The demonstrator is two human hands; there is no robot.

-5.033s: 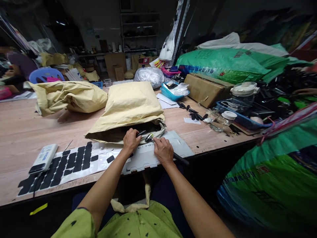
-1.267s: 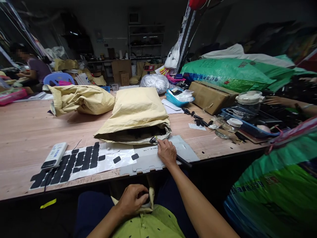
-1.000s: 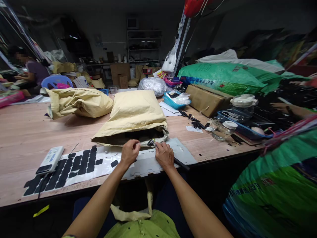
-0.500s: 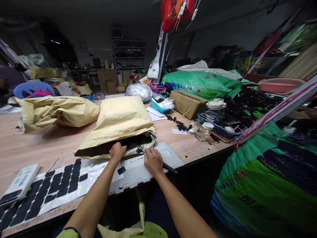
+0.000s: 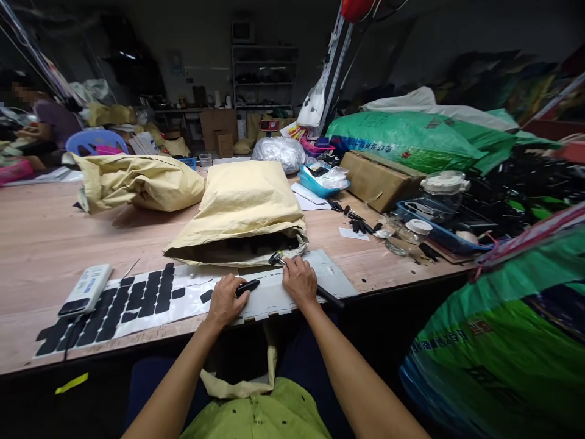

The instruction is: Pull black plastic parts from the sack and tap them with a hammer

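My left hand [image 5: 227,300] is closed around a short black cylindrical piece [image 5: 247,288], whose far end sticks out to the right over the grey-white board [image 5: 331,274]. My right hand [image 5: 299,281] grips a small hammer [image 5: 329,297] by its shaft; the metal head shows beyond the fingers and the black handle reaches back to the right. Just past both hands lies a beige woven sack [image 5: 253,198], its dark mouth facing me; black contents inside are hard to make out. Left of the board, a sheet of black rounded stickers [image 5: 146,292] lies flat.
A white device [image 5: 86,289] with a cable sits at left, behind it a second beige sack [image 5: 141,183]. To the right are loose black parts [image 5: 361,225], a cardboard box [image 5: 379,180], jars and a blue tray. A full green bag [image 5: 493,341] stands by the table edge.
My left hand has come out of the sack's mouth toward me with a black cylindrical piece. My right hand still holds the hammer. The view has turned slightly left.
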